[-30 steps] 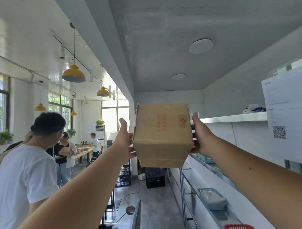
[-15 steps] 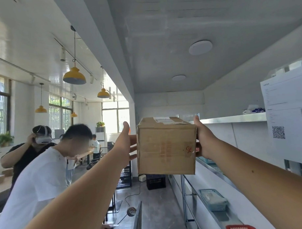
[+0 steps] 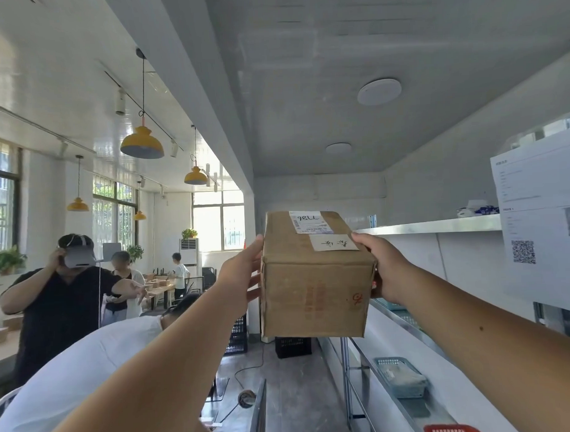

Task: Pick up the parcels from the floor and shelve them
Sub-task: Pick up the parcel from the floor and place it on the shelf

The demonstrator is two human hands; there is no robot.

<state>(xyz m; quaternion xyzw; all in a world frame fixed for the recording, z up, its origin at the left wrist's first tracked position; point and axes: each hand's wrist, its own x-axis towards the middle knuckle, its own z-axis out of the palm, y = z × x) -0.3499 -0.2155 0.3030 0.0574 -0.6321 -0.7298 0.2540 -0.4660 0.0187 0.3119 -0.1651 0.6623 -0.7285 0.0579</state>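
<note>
I hold a brown cardboard parcel [image 3: 315, 292] out in front of me at arm's length, in mid-air. White labels sit on its top face, and red print marks the side facing me. My left hand [image 3: 239, 277] presses flat against its left side. My right hand [image 3: 384, 269] grips its right side, thumb on the top edge. The top shelf [image 3: 439, 226] of a metal rack runs along the right wall, level with the parcel's top.
Lower rack shelves hold a blue basket [image 3: 400, 376] and a red basket [image 3: 451, 431]. A paper notice [image 3: 542, 219] hangs at the right. A person in a white shirt [image 3: 88, 368] bends at my left. Behind stands a person wearing a headset [image 3: 63, 298]. Black crates [image 3: 293, 346] sit on the floor.
The parcel has tipped so that its labelled top face shows, and it sits lower in view. The person in white has bent further down; the person with the headset has come into view.
</note>
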